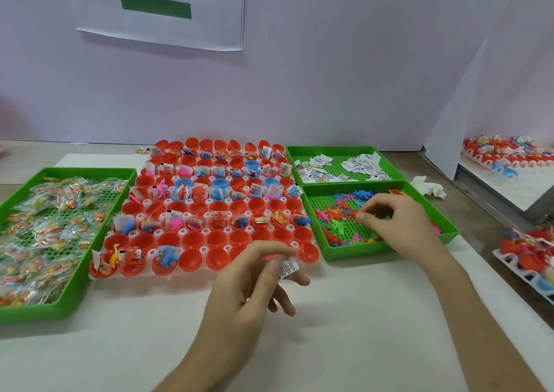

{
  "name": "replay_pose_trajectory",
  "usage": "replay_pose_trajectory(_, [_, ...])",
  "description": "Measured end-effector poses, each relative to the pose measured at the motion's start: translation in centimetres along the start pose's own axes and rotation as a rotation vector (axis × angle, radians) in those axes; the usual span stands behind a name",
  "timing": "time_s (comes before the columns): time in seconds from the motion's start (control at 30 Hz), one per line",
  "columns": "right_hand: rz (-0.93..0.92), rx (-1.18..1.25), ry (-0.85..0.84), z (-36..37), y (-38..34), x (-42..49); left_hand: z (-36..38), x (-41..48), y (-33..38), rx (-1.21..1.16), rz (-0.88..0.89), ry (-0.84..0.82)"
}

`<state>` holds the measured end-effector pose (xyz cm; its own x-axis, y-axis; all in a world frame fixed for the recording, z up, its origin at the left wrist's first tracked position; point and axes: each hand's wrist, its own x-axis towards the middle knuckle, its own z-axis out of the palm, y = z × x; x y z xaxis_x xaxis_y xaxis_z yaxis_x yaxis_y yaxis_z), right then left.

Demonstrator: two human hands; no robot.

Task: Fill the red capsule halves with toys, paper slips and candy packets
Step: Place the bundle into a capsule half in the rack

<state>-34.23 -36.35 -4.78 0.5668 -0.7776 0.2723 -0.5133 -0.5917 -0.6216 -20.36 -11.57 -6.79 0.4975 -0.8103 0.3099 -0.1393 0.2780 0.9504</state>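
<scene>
wall (329, 77): paper notice (159, 11), green bar (155, 5) | table (45, 152): crumpled white tissue (428, 187) | right: white partition board (449, 122) upright

Wall sheet (159, 32): black characters cut off at top, unreadable; paper slips (362, 162): print too small.

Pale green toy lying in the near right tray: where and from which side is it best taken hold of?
Probably pinch the pale green toy across its narrow body, coming straight down from above. It lies flat on the toy tray floor, left of the right hand, and the raised walls block a sideways approach.
</scene>
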Motion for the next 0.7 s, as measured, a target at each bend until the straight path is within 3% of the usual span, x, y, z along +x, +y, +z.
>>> replay_pose_trajectory(0.1, [-0.092,0.349,-0.048,-0.6,-2.1,-0.4,-0.1,0.0,-0.1,-0.017,-0.014,0.006])
replay_pose_trajectory(0.2, [-0.198,0.617,-0.230,-0.8,-5.2,-1.6,-0.2,0.1,-0.2,0.000,-0.022,-0.003])
replay_pose_trajectory(0.3, [-0.292,0.598,-0.426,0.2,-7.4,-2.8,-0.4,0.3,-0.5,0.012,-0.017,-0.015])
replay_pose_trajectory(0.4, [-0.370,0.510,-0.503,1.1,-8.5,-3.5,-0.5,0.3,-0.7,0.012,-0.013,-0.001])
replay_pose_trajectory(0.7, [-0.406,0.388,-0.469,2.0,-9.4,-4.1,-0.8,0.3,-1.4,-0.011,-0.035,0.010])
